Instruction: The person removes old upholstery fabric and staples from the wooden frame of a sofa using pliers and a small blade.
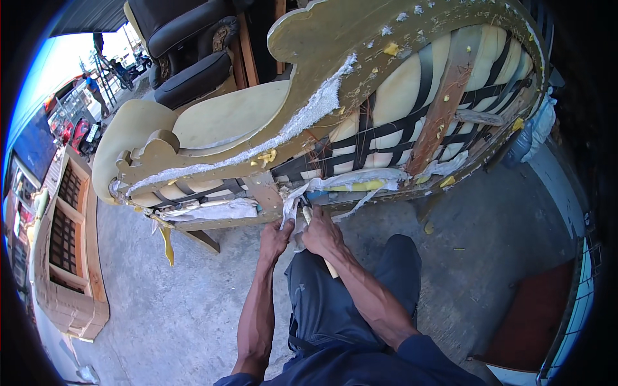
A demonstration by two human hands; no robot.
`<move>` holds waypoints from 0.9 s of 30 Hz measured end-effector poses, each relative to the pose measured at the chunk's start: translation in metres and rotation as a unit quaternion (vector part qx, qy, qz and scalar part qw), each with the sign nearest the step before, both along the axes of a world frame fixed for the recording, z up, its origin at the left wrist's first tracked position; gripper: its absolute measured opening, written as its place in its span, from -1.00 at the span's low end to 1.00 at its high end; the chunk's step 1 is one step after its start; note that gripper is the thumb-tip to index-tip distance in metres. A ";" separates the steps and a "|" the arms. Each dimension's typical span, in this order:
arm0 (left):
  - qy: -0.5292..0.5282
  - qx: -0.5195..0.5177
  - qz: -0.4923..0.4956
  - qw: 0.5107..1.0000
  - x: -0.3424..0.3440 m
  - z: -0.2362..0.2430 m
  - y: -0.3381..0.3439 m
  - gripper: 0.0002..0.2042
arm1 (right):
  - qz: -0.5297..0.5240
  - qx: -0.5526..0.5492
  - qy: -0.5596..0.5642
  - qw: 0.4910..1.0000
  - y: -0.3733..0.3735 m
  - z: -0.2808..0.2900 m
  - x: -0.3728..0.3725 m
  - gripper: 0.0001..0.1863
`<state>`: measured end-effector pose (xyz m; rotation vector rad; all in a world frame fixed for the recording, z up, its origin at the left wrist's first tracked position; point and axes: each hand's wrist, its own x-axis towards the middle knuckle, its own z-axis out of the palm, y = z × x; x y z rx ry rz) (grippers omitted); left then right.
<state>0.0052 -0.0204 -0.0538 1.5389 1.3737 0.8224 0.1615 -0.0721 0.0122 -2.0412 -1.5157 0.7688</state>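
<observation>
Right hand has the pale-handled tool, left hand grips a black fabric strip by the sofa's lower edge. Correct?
Colour's wrong: the head view shows the fabric strip in the left hand is white, not black. The right hand does hold the pale-handled tool, by the sofa's lower edge.

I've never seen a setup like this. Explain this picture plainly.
There is no machine here: these are a person's bare hands, seen from a camera worn on the head and looking down. Its fisheye lens bends straight edges near the rim. The left hand holds a loose white cloth strip; the right hand grips a pale-handled tool, whose working end is hard to make out. Before them, on a concrete floor, stands a gold-framed sofa with its black webbing exposed. A dark armchair stands beyond it.
</observation>
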 end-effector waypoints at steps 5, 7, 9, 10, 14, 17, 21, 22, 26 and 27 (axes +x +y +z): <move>0.114 0.086 0.012 0.990 -0.010 0.006 0.005 -0.61 | -0.019 0.089 0.069 0.993 -0.033 -0.054 -0.003 -0.58; 0.114 0.089 0.022 0.989 -0.019 0.000 0.001 -0.61 | -0.024 0.084 0.083 0.993 -0.027 -0.048 -0.003 -0.58; 0.186 0.061 0.041 0.980 -0.009 0.022 -0.002 -0.66 | 0.028 0.042 0.082 0.995 -0.024 -0.055 0.016 -0.51; 0.188 0.062 0.042 0.979 -0.001 0.031 -0.014 -0.66 | 0.028 0.044 0.084 0.995 -0.026 -0.058 0.017 -0.51; 0.217 0.412 0.158 0.871 0.041 0.036 -0.026 -0.71 | 0.073 0.122 0.176 0.974 -0.023 -0.067 0.029 -0.41; 0.140 0.367 -0.004 0.919 0.053 0.026 -0.015 -0.65 | 0.019 0.038 0.228 0.973 -0.028 -0.057 0.034 -0.33; 0.229 0.416 0.037 0.879 0.075 0.017 -0.006 -0.60 | -0.035 0.108 0.149 0.982 -0.020 -0.040 0.031 -0.19; 0.243 0.406 0.058 0.879 0.077 0.012 -0.004 -0.59 | -0.040 0.108 0.150 0.982 -0.016 -0.041 0.031 -0.19; 0.236 0.447 0.055 0.861 0.075 0.001 0.002 -0.64 | -0.053 0.063 0.095 0.992 -0.006 -0.028 0.030 -0.14; 0.236 0.444 0.052 0.863 0.074 0.001 0.003 -0.64 | -0.060 0.050 0.063 0.995 -0.008 -0.020 0.028 -0.14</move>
